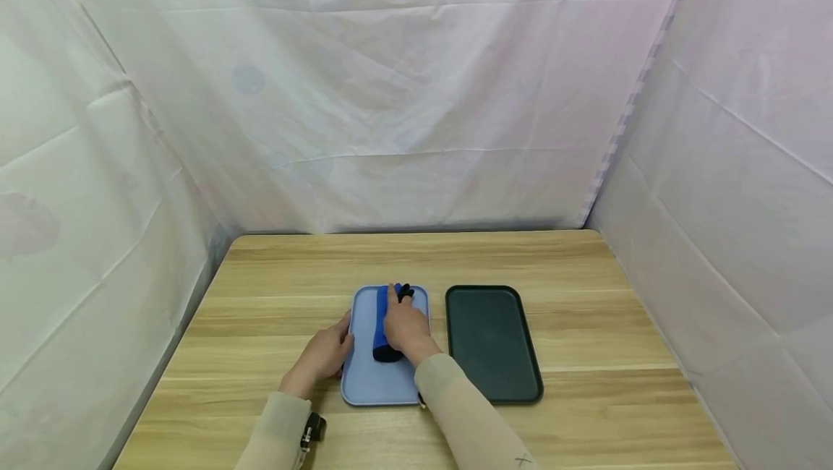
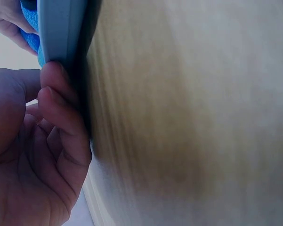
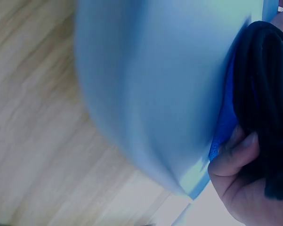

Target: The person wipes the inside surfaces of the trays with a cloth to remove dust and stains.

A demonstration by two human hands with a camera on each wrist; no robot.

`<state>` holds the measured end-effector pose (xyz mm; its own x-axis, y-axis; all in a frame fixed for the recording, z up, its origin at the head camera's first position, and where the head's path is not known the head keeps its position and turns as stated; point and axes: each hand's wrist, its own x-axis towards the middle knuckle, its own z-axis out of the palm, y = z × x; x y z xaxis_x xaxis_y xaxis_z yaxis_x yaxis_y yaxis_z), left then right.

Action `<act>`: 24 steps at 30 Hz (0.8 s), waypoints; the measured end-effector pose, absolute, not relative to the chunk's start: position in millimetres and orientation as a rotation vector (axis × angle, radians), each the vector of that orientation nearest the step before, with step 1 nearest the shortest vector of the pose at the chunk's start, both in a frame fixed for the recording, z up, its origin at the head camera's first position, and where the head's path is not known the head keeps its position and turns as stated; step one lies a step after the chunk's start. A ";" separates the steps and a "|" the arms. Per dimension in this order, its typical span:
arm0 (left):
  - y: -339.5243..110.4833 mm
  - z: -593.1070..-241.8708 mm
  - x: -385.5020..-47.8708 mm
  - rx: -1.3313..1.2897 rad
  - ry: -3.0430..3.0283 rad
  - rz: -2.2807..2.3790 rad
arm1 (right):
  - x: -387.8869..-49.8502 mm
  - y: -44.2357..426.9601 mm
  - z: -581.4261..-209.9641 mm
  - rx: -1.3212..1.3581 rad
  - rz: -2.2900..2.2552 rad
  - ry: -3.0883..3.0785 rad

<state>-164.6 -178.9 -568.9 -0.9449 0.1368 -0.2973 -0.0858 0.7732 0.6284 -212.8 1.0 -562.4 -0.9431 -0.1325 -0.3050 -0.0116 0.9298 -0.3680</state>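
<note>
Big white cloths (image 1: pixel 390 94) hang behind and beside a wooden table (image 1: pixel 618 340). A dark green tray (image 1: pixel 491 340) lies on the right, and a light blue tray (image 1: pixel 362 376) sits just beside it. The pale right sleeve (image 1: pixel 478 419) gets in the way, hiding a near corner of each tray. On the blue tray lies a blue and black cloth bundle (image 1: pixel 382 329). The right hand (image 1: pixel 405 324) grips it from above, one finger pointing along it. The left hand (image 1: pixel 323 348) pinches the blue tray's left edge, near the bundle but apart from it.
</note>
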 end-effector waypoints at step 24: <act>-177.5 -570.1 -161.2 0.042 2.625 0.978 | -207.0 -18.7 -558.6 -0.122 -0.550 2.740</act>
